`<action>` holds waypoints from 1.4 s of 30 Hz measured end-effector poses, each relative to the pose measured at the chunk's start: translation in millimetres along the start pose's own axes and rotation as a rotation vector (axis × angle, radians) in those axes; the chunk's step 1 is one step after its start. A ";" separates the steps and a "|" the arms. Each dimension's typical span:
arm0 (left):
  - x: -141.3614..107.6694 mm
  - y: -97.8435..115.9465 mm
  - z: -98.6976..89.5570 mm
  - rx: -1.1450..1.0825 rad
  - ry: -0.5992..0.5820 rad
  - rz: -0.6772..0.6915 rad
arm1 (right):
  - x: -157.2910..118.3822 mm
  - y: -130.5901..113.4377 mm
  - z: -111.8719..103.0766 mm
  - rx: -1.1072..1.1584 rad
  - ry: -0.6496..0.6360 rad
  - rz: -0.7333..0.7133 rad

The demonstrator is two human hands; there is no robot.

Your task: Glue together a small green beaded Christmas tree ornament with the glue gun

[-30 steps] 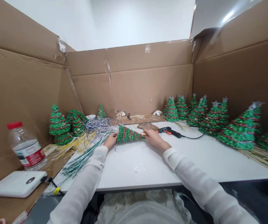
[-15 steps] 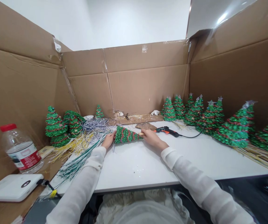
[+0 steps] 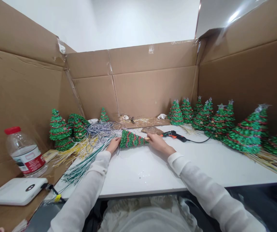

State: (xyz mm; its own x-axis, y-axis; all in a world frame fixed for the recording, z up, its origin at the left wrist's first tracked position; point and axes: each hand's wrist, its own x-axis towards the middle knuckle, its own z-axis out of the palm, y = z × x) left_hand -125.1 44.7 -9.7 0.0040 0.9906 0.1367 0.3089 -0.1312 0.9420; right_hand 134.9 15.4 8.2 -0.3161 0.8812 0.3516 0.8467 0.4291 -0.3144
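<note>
Green tree tipped on its side between both hands at the middle of the white bench, left hand gripping the broad base, right hand pinching at the narrow tip, fingertips too small to read clearly. Likely light, fairly stiff along its length, bushy surface giving a little; base and tip look the best holds, sparing the red trim, which might snag or loosen.

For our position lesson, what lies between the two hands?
In the head view, a green tree tipped sideways is between the left hand and right hand.
</note>
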 end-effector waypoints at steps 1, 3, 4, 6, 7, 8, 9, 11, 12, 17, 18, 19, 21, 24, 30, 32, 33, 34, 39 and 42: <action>0.8 -1.5 -0.4 0.008 -0.001 0.005 | -0.1 0.2 0.2 -0.001 -0.002 0.001; 1.8 -3.8 -1.2 0.028 -0.004 0.012 | -0.5 0.7 1.0 0.001 -0.004 -0.001; 2.1 -4.5 -1.4 0.039 -0.006 0.014 | -0.7 0.8 1.7 0.002 -0.003 -0.002; 2.8 -5.5 -1.6 0.056 -0.010 0.020 | -0.7 0.6 3.0 0.002 -0.004 -0.003; 3.2 -6.0 -1.6 0.060 -0.011 0.026 | -0.3 0.3 3.2 0.001 -0.005 -0.002; 3.6 -6.4 -1.6 0.062 -0.011 0.035 | 0.6 0.2 2.9 0.001 -0.002 0.003; 4.1 -6.9 -1.6 0.064 -0.013 0.044 | 1.8 0.4 1.8 0.005 0.009 0.009; 5.0 -8.0 -1.6 0.071 -0.015 0.059 | 5.0 3.1 -3.3 0.025 0.063 0.041; 5.5 -8.5 -1.6 0.074 -0.015 0.064 | 6.5 6.2 -7.3 0.041 0.105 0.074; 6.6 -10.0 -0.6 0.045 0.003 0.059 | 2.8 42.6 -32.5 0.074 0.323 0.366; 6.8 -10.1 -0.3 0.033 0.012 0.053 | -0.7 52.3 -36.4 0.051 0.362 0.379; 6.9 -10.1 0.1 0.022 0.020 0.045 | -4.7 61.7 -39.4 0.013 0.376 0.413; 7.2 -10.1 0.4 0.012 0.038 0.032 | -12.8 77.8 -42.9 -0.090 0.353 0.486; 7.3 -9.8 0.1 0.016 0.055 0.027 | -21.4 91.0 -43.0 -0.234 0.273 0.548; 4.1 -5.1 0.1 0.009 0.024 0.021 | -24.0 89.5 -34.9 -0.284 0.082 0.650; 2.7 -2.8 0.9 -0.006 -0.006 0.037 | -23.9 88.9 -31.7 -0.306 0.065 0.621; 2.2 -1.8 1.2 -0.010 -0.016 0.044 | -23.7 89.2 -30.3 -0.315 0.062 0.611; 1.8 -0.9 1.4 -0.009 -0.020 0.051 | -23.5 90.0 -29.1 -0.321 0.063 0.607; 2.0 0.6 1.7 0.013 0.008 0.053 | -20.8 94.6 -29.3 -0.302 0.044 0.628; 1.8 0.6 1.6 0.026 0.009 0.047 | -19.7 93.4 -34.2 -0.237 0.047 0.675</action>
State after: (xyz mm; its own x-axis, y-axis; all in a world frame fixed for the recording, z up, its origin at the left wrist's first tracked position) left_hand -123.4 46.4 -9.4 0.0103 0.9829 0.1838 0.3329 -0.1767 0.9263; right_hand 234.9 31.3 2.1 0.3240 0.9274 0.1869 0.9227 -0.2661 -0.2791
